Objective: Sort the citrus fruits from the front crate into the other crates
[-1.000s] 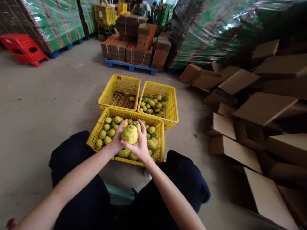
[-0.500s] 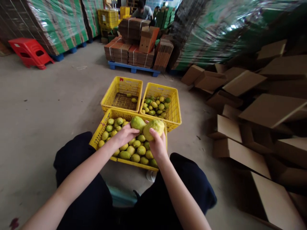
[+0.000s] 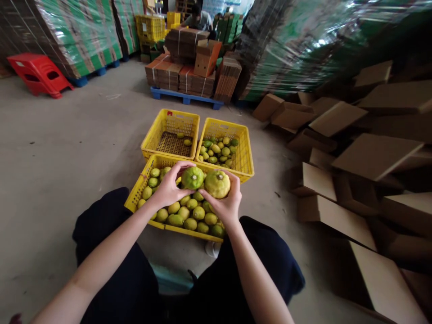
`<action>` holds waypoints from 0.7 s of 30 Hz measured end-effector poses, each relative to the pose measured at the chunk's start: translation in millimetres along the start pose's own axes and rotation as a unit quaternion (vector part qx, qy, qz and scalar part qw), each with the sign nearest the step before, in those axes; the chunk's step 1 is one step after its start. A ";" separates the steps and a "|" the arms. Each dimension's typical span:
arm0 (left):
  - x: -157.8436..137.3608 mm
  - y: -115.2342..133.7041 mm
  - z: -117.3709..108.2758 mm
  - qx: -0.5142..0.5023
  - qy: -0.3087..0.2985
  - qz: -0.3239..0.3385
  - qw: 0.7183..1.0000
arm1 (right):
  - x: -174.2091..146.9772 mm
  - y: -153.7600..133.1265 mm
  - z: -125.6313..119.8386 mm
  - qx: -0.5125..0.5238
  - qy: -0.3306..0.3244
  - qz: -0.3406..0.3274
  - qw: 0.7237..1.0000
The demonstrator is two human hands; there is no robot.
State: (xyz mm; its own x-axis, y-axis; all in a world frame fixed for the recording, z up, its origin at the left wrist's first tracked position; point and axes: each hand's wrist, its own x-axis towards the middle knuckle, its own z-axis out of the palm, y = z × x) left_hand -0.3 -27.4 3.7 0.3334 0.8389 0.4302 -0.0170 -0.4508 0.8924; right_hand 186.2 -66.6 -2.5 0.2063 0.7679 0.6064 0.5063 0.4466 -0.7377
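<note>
My left hand (image 3: 171, 184) is closed round a green lemon (image 3: 192, 178), its stem end facing me. Beside it, my right hand (image 3: 228, 200) grips a larger, bumpy yellow lemon (image 3: 217, 183), also stem end toward me. Both fruits are held up side by side over the near yellow crate (image 3: 137, 191), which is full of green-yellow lemons (image 3: 175, 219). Behind it stand two more yellow crates. The far left crate (image 3: 148, 139) has a couple of lemons on its bottom, and the far right crate (image 3: 249, 150) holds several lemons, mostly toward its left side.
Open cardboard boxes (image 3: 378, 155) lie piled along the right. Ahead, a blue pallet (image 3: 185, 98) bears bundled flat cartons (image 3: 168, 74), with a person (image 3: 199, 20) behind. A red stool (image 3: 39, 75) stands at left near wrapped stacks (image 3: 81, 36). My knees flank the near crate.
Both hands have turned their lemons so the stem ends now face me. The left fingers have come up round the green lemon. The crates stay in place.
</note>
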 end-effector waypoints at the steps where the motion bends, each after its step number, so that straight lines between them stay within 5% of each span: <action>1: -0.1 0.7 -0.5 0.004 0.002 0.007 1.000 | -0.5 0.3 0.1 0.002 -0.007 -0.012 1.000; 8: 1.0 3.7 -3.4 0.014 0.009 0.009 1.000 | -3.7 -0.7 2.5 0.013 -0.008 -0.026 1.000; 21: 1.9 13.3 -2.2 -0.024 0.024 -0.055 0.998 | -4.3 -5.8 2.2 0.094 -0.021 0.087 0.992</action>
State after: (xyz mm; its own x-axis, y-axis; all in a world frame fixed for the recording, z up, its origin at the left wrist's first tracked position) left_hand -2.0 -31.2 16.7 0.2902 0.8970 0.3334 -0.0272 -0.3406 0.9398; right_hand 180.5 -71.4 -1.5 0.2404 0.8570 0.4558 0.2998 0.3811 -0.8746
